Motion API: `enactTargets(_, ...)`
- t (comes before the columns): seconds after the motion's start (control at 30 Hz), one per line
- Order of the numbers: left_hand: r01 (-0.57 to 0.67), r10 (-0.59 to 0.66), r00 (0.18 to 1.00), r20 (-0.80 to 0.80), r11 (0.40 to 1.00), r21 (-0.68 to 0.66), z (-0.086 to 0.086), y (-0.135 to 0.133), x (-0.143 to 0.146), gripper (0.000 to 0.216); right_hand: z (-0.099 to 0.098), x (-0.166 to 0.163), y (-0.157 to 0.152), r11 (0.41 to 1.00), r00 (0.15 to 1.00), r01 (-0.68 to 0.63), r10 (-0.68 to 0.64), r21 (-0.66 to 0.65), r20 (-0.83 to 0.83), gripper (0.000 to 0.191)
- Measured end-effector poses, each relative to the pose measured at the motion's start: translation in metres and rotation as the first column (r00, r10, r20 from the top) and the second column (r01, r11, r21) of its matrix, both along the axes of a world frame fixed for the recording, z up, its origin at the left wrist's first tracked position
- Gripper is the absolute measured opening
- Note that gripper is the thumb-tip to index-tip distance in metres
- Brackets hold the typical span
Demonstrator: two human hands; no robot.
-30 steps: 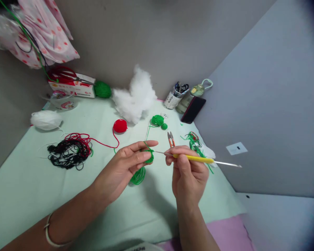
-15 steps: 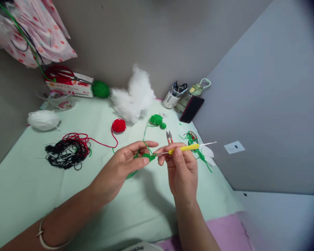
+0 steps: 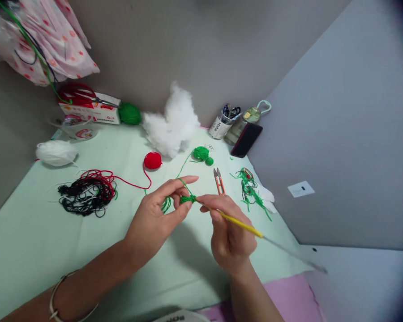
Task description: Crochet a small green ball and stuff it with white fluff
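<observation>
Between thumb and fingers, my left hand point(image 3: 157, 212) pinches a small green crochet piece point(image 3: 187, 198). Green yarn passes over its raised index finger and runs back to a small green yarn ball point(image 3: 200, 153). My right hand point(image 3: 233, 235) grips a crochet hook point(image 3: 242, 224) with a yellow handle, its near tip at the edge of the green piece. The hook's other metal end points down to the right and is blurred. Loose green strands hang behind my left fingers. Orange thread snips point(image 3: 219, 181) lie just beyond my right hand.
A red yarn ball point(image 3: 152, 160) and a black yarn tangle point(image 3: 83, 194) lie left. White stuffing point(image 3: 173, 123) sits at the back. Green yarn scraps point(image 3: 251, 190), a phone point(image 3: 246, 140) and a pen cup point(image 3: 220, 126) are right. A box point(image 3: 90, 112) with red scissors stands back left.
The hook has swung from nearly level to slanting down to the right as my right hand turned and lowered slightly. My left hand has tilted, still pinching the green piece.
</observation>
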State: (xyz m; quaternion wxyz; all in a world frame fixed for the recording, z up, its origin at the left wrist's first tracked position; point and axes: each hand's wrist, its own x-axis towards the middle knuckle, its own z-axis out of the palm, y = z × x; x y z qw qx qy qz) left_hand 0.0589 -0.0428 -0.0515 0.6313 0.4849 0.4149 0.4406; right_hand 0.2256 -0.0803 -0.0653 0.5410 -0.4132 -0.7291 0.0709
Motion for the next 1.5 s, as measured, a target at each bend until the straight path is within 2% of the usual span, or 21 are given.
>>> enactTargets(0.1, 0.023, -0.001, 0.986, 0.164, 0.991, -0.130, -0.002, -0.002, 0.004, 0.050, -0.008, 0.000, 0.000, 0.986, 0.968, 0.113, -0.136, 0.119, 0.212, 0.040)
enactTargets(0.17, 0.163, -0.063, 0.936, 0.345, 0.949, -0.269, -0.005, 0.000, 0.004, 0.050, -0.011, 0.000, 0.001, 0.967, 0.937, 0.153, -0.208, 0.205, 0.282, 0.043)
enactTargets(0.23, 0.307, -0.104, 0.866, 0.489, 0.882, -0.357, -0.006, 0.004, 0.003, 0.040, -0.011, 0.001, 0.002, 0.967, 0.966, 0.149, -0.186, 0.205, 0.177, 0.036)
enactTargets(0.3, 0.355, -0.103, 0.832, 0.545, 0.854, -0.380, -0.005, 0.009, 0.000, 0.034, -0.007, 0.001, 0.004, 0.988, 0.985, 0.147, -0.142, 0.050, -0.094, 0.027)
enactTargets(0.4, 0.299, -0.083, 0.848, 0.523, 0.891, -0.342, -0.003, 0.012, -0.002, 0.038, 0.000, -0.002, 0.008, 0.988, 0.889, 0.014, -0.082, -0.153, -0.451, 0.022)
enactTargets(0.47, 0.293, -0.120, 0.862, 0.493, 0.910, -0.292, -0.002, 0.010, -0.002, 0.041, 0.002, -0.005, 0.011, 0.977, 0.861, -0.086, -0.026, -0.197, -0.508, 0.020)
enactTargets(0.57, 0.247, -0.137, 0.897, 0.421, 0.944, -0.219, -0.003, 0.005, 0.002, 0.039, -0.002, -0.009, 0.010, 0.979, 0.910, -0.088, 0.003, -0.186, -0.415, 0.021)
enactTargets(0.67, 0.160, -0.065, 0.916, 0.396, 0.964, -0.212, -0.005, 0.003, 0.004, 0.040, -0.006, -0.010, 0.006, 0.996, 0.986, 0.030, -0.044, -0.088, -0.163, 0.031)
enactTargets(0.73, 0.184, -0.045, 0.894, 0.446, 0.944, -0.274, -0.006, 0.004, 0.005, 0.040, -0.007, -0.009, 0.004, 0.995, 0.994, 0.101, -0.101, 0.016, 0.033, 0.036)
enactTargets(0.8, 0.279, -0.062, 0.852, 0.520, 0.894, -0.350, -0.006, 0.007, 0.004, 0.035, -0.006, -0.007, 0.003, 0.991, 0.990, 0.121, -0.125, 0.055, 0.072, 0.036)
enactTargets(0.83, 0.318, -0.066, 0.833, 0.550, 0.870, -0.377, -0.006, 0.008, 0.003, 0.032, -0.005, -0.006, 0.004, 0.991, 0.992, 0.126, -0.126, 0.037, 0.001, 0.033)
enactTargets(0.9, 0.344, -0.063, 0.810, 0.583, 0.857, -0.385, -0.005, 0.011, 0.001, 0.030, -0.001, -0.004, 0.006, 0.993, 0.961, 0.101, -0.115, -0.067, -0.254, 0.026)
enactTargets(0.97, 0.320, -0.066, 0.810, 0.583, 0.883, -0.344, -0.004, 0.011, 0.000, 0.031, 0.001, -0.004, 0.008, 0.985, 0.867, 0.013, -0.097, -0.173, -0.489, 0.022)
enactTargets(1.0, 0.313, -0.085, 0.818, 0.569, 0.896, -0.314, -0.004, 0.011, 0.000, 0.033, 0.002, -0.005, 0.008, 0.977, 0.831, -0.042, -0.082, -0.209, -0.551, 0.021)
enactTargets(1.1, 0.316, -0.183, 0.862, 0.473, 0.923, -0.218, -0.006, 0.007, 0.000, 0.036, 0.001, -0.006, 0.009, 0.949, 0.825, -0.159, -0.025, -0.274, -0.564, 0.017)
enactTargets(1.17, 0.316, -0.232, 0.889, 0.394, 0.935, -0.163, -0.009, 0.006, -0.001, 0.035, 0.000, -0.005, 0.009, 0.932, 0.824, -0.191, -0.018, -0.307, -0.567, 0.017)
enactTargets(1.27, 0.328, -0.276, 0.903, 0.329, 0.938, -0.112, -0.014, 0.007, -0.004, 0.034, 0.000, -0.001, 0.009, 0.915, 0.777, -0.240, -0.021, -0.326, -0.629, 0.019)
enactTargets(1.4, 0.314, -0.278, 0.913, 0.299, 0.946, -0.077, -0.016, 0.009, -0.007, 0.036, 0.002, 0.004, 0.011, 0.911, 0.761, -0.265, -0.004, -0.316, -0.649, 0.021)
enactTargets(1.5, 0.281, -0.258, 0.935, 0.245, 0.957, -0.068, -0.014, 0.009, -0.008, 0.036, 0.006, 0.004, 0.008, 0.923, 0.798, -0.234, 0.003, -0.305, -0.603, 0.022)
